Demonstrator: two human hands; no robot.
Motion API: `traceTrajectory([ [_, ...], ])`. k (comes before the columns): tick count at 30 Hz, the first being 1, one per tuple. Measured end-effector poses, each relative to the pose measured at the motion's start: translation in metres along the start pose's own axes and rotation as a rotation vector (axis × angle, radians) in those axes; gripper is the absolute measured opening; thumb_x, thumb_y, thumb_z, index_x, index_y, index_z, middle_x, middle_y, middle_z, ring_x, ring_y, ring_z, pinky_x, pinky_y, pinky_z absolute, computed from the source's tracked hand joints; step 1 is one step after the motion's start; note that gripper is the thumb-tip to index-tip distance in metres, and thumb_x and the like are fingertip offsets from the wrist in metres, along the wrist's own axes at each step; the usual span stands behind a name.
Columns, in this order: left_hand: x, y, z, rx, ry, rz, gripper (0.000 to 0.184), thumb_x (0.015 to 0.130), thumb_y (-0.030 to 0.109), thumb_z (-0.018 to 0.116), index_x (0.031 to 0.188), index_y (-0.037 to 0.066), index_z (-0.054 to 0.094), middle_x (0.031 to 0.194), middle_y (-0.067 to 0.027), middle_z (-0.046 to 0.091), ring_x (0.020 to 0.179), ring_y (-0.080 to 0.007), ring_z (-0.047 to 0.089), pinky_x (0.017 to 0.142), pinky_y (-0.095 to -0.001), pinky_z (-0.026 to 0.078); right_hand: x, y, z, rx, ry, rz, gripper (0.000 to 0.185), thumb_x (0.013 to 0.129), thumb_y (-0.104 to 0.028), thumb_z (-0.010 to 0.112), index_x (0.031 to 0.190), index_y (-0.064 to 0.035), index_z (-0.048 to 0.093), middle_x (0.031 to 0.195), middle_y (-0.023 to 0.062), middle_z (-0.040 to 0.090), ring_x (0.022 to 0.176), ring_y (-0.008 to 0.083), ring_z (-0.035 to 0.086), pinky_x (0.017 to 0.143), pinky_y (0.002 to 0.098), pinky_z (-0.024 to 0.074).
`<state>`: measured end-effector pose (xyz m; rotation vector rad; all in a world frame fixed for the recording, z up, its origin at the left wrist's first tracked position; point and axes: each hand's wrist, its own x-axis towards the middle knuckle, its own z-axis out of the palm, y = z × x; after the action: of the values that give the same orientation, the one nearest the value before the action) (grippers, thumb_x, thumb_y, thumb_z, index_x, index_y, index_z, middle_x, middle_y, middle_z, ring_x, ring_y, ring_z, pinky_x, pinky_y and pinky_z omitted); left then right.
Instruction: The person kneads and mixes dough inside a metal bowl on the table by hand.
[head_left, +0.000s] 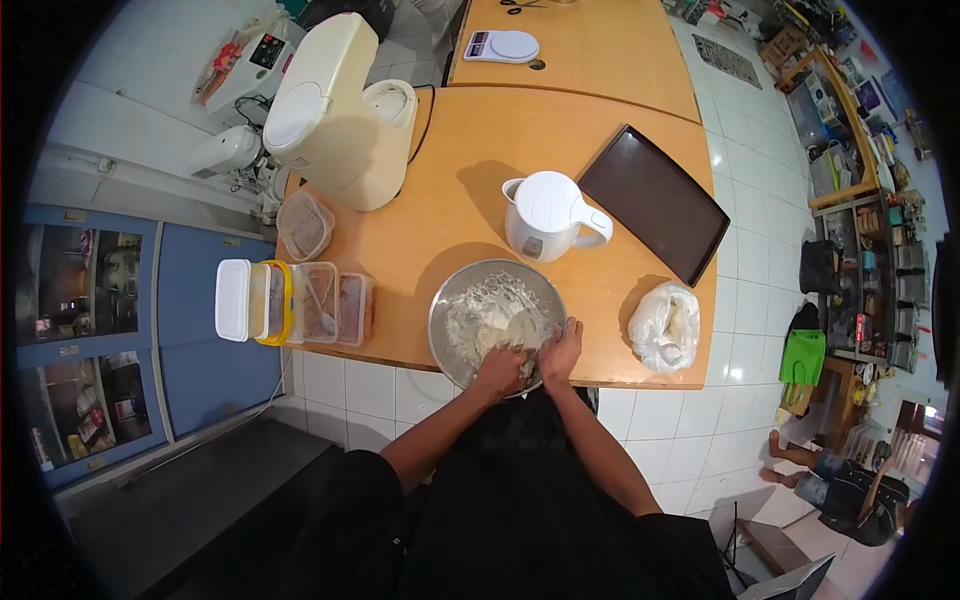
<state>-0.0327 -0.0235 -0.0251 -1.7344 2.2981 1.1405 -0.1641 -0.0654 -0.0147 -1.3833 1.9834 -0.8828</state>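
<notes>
A metal mixing bowl (441, 345) stands at the table's front edge, holding loose white flour and a pale, lumpy dough (492, 325). My left hand (503, 370) is down inside the bowl, its fingers curled into the dough and partly hidden by it. Gripping the bowl's right rim is my right hand (560, 352), thumb side toward the inside. Just behind the bowl stands a white electric kettle (545, 215), handle pointing right. A white plastic bag (664, 328) with pale contents sits to the right of the bowl.
A dark baking tray (655, 200) lies at the back right. Several plastic containers (318, 300) line the left front edge. A cream stand mixer (340, 130) occupies the back left. Farther away are a kitchen scale (502, 46) and scissors (522, 6). Another person (850, 490) is at far right.
</notes>
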Motion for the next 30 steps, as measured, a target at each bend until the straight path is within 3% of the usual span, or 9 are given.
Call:
traceTrajectory([
  [2,-0.014,0.005,-0.026,0.019,-0.136,0.035,0.062,0.068,0.017,0.076,0.127,0.013,0.059,0.131,-0.0188,0.059,0.115,-0.0378,0.058,0.097,-0.0449,0.048,0.002,0.005,0.002,-0.020,0.006,-0.027,0.014,0.087,0.002,0.053,0.100,0.0063,0.048,0.095,0.0274,0.049,0.089,0.0512,0.051,0.077,0.0540,0.0420],
  [5,-0.027,-0.033,-0.002,-0.116,0.152,0.034,0.064,0.070,0.015,0.074,0.132,0.014,0.057,0.139,-0.0219,0.050,0.118,-0.0403,0.055,0.098,-0.0465,0.048,0.002,0.007,0.002,-0.038,0.001,-0.027,0.016,0.086,0.003,0.054,0.101,0.0053,0.048,0.097,0.0261,0.049,0.090,0.0502,0.052,0.076,0.0541,0.0430],
  [8,-0.024,-0.027,-0.015,-0.024,0.274,-0.195,0.069,0.074,0.015,0.073,0.139,0.014,0.048,0.143,-0.0238,0.044,0.121,-0.0437,0.052,0.096,-0.0489,0.049,-0.001,0.004,0.003,-0.019,0.018,-0.026,0.018,0.085,0.004,0.054,0.102,0.0048,0.049,0.098,0.0255,0.049,0.090,0.0498,0.053,0.076,0.0543,0.0434],
  [11,-0.015,-0.010,-0.029,-0.171,0.164,-0.428,0.078,0.075,0.016,0.073,0.144,0.009,0.039,0.138,-0.0288,0.043,0.117,-0.0465,0.054,0.092,-0.0508,0.051,-0.001,0.006,0.005,-0.028,0.021,-0.012,0.017,0.085,0.004,0.054,0.101,0.0048,0.048,0.098,0.0257,0.049,0.090,0.0501,0.053,0.076,0.0545,0.0433],
  [17,0.001,0.017,0.002,-0.313,0.210,-0.604,0.083,0.075,0.024,0.072,0.143,-0.004,0.034,0.120,-0.0355,0.054,0.105,-0.0488,0.060,0.089,-0.0515,0.051,-0.001,-0.001,0.006,-0.030,0.050,-0.005,0.018,0.086,0.003,0.055,0.103,0.0053,0.049,0.098,0.0264,0.050,0.090,0.0501,0.052,0.077,0.0541,0.0428],
  [18,0.007,0.011,0.010,-0.375,0.264,-0.565,0.076,0.075,0.024,0.070,0.140,-0.003,0.041,0.109,-0.0326,0.061,0.102,-0.0475,0.062,0.089,-0.0503,0.051,-0.002,-0.002,0.005,-0.021,0.049,-0.005,0.019,0.086,0.002,0.055,0.104,0.0057,0.050,0.098,0.0267,0.051,0.089,0.0501,0.052,0.077,0.0538,0.0425],
  [24,0.005,-0.014,-0.015,-0.553,0.159,-0.366,0.065,0.073,0.018,0.069,0.135,0.005,0.052,0.116,-0.0275,0.063,0.107,-0.0423,0.062,0.089,-0.0475,0.051,0.000,0.006,0.007,-0.006,0.011,-0.008,0.019,0.087,0.002,0.054,0.105,0.0050,0.049,0.099,0.0263,0.051,0.089,0.0503,0.053,0.076,0.0537,0.0434],
  [27,-0.017,0.030,-0.061,-0.244,0.319,-0.291,0.065,0.072,0.016,0.071,0.134,0.008,0.053,0.119,-0.0257,0.063,0.109,-0.0403,0.062,0.090,-0.0463,0.052,0.000,0.007,0.008,0.006,0.003,-0.026,0.016,0.088,0.002,0.053,0.103,0.0049,0.049,0.098,0.0260,0.051,0.089,0.0502,0.053,0.076,0.0538,0.0435],
  [30,0.003,0.014,-0.048,0.130,0.460,-0.046,0.065,0.071,0.016,0.073,0.133,0.010,0.053,0.121,-0.0216,0.063,0.113,-0.0360,0.061,0.092,-0.0462,0.051,0.002,0.006,0.007,-0.021,-0.018,-0.025,0.014,0.088,0.002,0.052,0.102,0.0048,0.049,0.098,0.0257,0.051,0.089,0.0500,0.053,0.076,0.0535,0.0438],
])
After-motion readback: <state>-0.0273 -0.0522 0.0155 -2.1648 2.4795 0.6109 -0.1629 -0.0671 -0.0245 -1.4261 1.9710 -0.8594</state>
